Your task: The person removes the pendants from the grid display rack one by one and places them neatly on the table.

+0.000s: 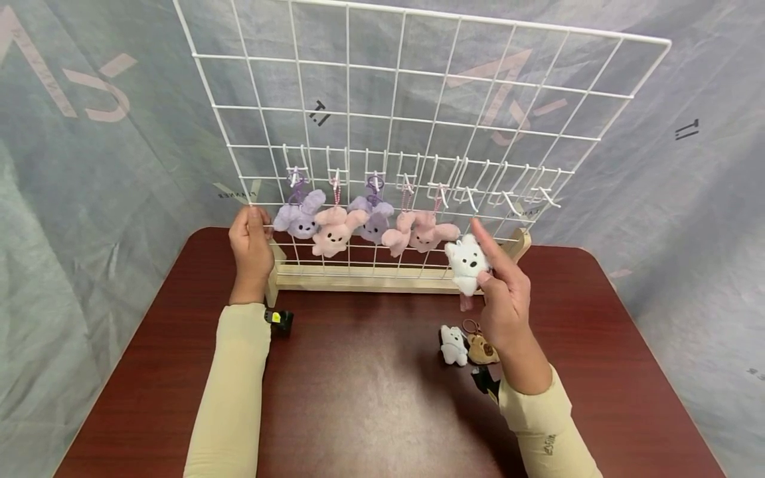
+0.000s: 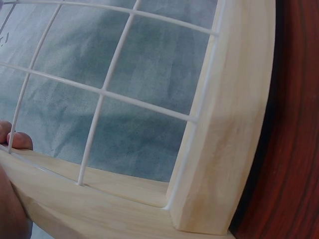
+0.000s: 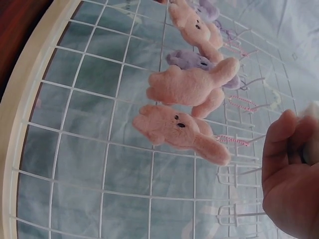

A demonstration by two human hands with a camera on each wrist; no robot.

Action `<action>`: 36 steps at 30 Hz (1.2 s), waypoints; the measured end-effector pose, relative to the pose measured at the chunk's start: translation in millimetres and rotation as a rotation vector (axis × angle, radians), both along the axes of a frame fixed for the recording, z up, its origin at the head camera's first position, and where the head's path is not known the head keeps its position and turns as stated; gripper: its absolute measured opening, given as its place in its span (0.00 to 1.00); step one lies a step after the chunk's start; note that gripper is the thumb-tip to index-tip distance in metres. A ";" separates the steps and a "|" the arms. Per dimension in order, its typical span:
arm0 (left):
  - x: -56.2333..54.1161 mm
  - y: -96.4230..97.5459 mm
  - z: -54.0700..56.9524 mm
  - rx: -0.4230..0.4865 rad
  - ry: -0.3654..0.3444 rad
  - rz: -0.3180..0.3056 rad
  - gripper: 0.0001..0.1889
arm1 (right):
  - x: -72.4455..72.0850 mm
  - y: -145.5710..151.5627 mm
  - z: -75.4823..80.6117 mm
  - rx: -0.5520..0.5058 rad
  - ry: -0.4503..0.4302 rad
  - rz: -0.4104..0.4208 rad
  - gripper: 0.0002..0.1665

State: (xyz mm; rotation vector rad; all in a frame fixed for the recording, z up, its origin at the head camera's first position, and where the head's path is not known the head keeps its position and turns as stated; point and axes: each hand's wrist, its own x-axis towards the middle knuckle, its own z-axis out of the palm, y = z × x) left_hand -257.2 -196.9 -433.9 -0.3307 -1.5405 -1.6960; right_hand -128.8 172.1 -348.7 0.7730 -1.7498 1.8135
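In the head view my right hand [image 1: 507, 309] pinches a small white plush dog keychain [image 1: 469, 264] with a black nose. It is held in front of the right part of a white wire grid rack [image 1: 430, 121], just below a bare hook [image 1: 471, 197]. The right wrist view shows my curled fingers, with only a sliver of the white plush [image 3: 313, 112] at the edge. My left hand [image 1: 250, 245] grips the rack's left side; in the left wrist view its fingertips [image 2: 20, 141] show behind the wire near the wooden frame [image 2: 219, 124].
Purple bunny plush keychains [image 1: 301, 216] and pink ones [image 1: 335, 231] hang from the rack's left and middle hooks. More bare hooks [image 1: 545, 194] stick out at the right. A second white plush [image 1: 453, 345] and a brown bear plush [image 1: 481, 349] lie on the dark red table [image 1: 352, 398].
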 end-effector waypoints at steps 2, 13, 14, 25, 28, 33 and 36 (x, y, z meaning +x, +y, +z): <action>-0.5 -0.4 -1.4 -0.005 0.003 0.000 0.23 | 1.6 0.8 -0.3 0.023 -0.033 0.001 0.42; 4.5 2.9 1.6 -0.017 0.005 0.016 0.23 | 1.3 0.5 -4.5 0.073 -0.136 0.101 0.36; 1.7 1.4 -1.4 -0.017 0.004 0.017 0.23 | 0.7 0.9 -5.4 0.078 -0.145 0.108 0.36; 8.5 6.0 9.5 -0.022 0.012 0.004 0.21 | -0.8 3.0 -8.5 0.146 -0.249 0.111 0.25; 13.8 8.1 16.2 -0.024 0.019 0.003 0.21 | -2.6 4.8 -10.3 0.171 -0.275 0.113 0.19; 13.1 6.6 15.0 -0.025 0.011 0.007 0.21 | -6.0 6.6 -12.5 0.258 -0.381 0.099 0.11; 10.8 5.5 11.8 -0.025 0.012 0.009 0.21 | -7.6 6.7 -12.5 0.378 -0.497 0.066 0.08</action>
